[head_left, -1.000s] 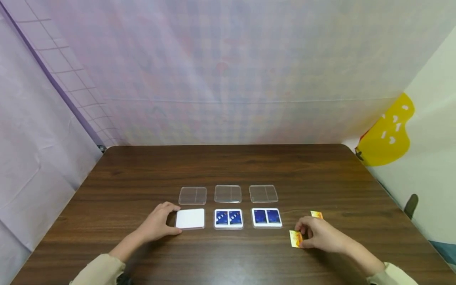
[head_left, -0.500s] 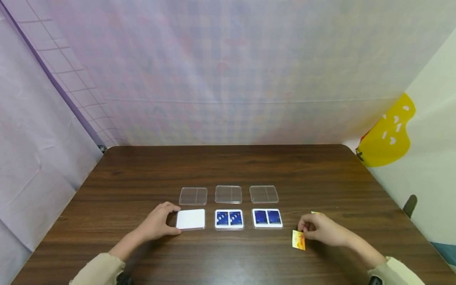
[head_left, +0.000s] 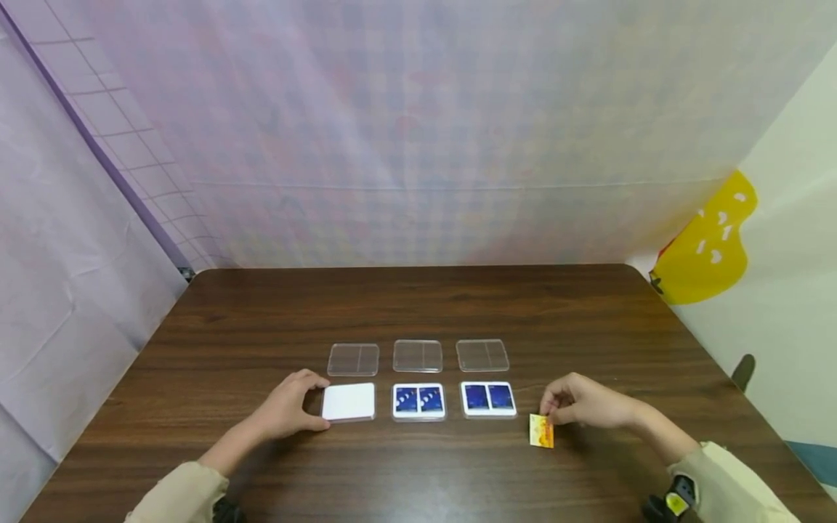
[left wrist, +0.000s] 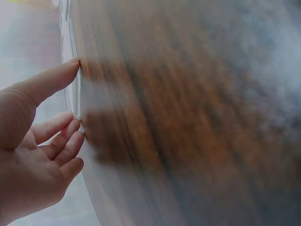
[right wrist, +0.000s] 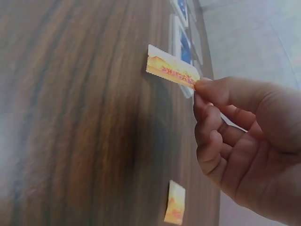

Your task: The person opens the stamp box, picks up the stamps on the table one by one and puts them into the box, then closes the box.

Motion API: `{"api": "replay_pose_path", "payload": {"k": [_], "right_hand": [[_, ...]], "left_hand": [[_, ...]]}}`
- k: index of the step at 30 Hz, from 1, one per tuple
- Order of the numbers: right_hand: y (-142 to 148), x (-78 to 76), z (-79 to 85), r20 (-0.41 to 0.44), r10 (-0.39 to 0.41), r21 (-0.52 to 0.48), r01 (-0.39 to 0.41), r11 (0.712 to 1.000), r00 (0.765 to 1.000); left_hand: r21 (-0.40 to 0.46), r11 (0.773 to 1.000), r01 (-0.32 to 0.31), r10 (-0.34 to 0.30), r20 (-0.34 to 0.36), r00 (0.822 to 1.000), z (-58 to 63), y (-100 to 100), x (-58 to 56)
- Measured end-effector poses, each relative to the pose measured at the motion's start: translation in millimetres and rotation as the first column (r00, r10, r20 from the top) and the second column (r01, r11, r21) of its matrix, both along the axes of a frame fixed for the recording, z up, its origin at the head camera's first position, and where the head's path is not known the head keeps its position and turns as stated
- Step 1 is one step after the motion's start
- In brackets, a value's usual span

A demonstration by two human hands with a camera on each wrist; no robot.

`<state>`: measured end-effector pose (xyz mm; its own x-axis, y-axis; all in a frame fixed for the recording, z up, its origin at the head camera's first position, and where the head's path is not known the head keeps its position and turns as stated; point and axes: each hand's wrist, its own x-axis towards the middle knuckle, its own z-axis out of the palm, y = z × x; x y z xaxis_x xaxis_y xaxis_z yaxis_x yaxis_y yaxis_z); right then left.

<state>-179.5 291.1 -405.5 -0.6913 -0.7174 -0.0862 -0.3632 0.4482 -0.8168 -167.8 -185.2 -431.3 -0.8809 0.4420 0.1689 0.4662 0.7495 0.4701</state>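
My right hand (head_left: 582, 401) pinches a yellow-orange postage stamp (head_left: 541, 431) by one edge between thumb and fingertip. Its perforated border shows in the right wrist view, where the stamp (right wrist: 171, 69) hangs just off the table. A second yellow stamp (right wrist: 176, 205) lies on the wood close by, hidden by the hand in the head view. My left hand (head_left: 288, 407) holds the left end of a clear case with a white insert (head_left: 349, 402), thumb (left wrist: 51, 80) at one corner and fingers at the other.
Right of the white case lie two more cases, each bearing a pair of blue stamps: a moon-phase pair (head_left: 418, 400) and a dark blue pair (head_left: 488, 398). Behind them three clear lids (head_left: 418, 356) form a row. A curtain (head_left: 418, 145) hangs beyond the table's (head_left: 418, 305) far edge.
My right hand has lifted the pinched stamp slightly away from the near edge and its wrist has turned; the second stamp has gone behind the hand. The left hand stays put.
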Motion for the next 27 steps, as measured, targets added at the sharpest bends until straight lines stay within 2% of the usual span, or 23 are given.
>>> {"api": "replay_pose_path", "payload": {"k": [7,19,27], "right_hand": [[-16,-6.6,5.3,0.044,0.027,-0.017,-0.026,1.000,0.999],[-70,-18.7,9.7,0.147,-0.032,-0.034,0.038,0.999,0.989],[-117,-37.2,14.7,0.104,-0.013,-0.036,0.017,0.999,0.994]], "left_hand": [[-0.002,1.000,-0.005,0.005,0.011,1.000,2.3,0,0.8],[0.001,1.000,-0.015,0.015,0.007,1.000,1.8,2,1.0],[0.007,1.000,-0.015,0.015,0.011,1.000,2.4,2,0.9]]}}
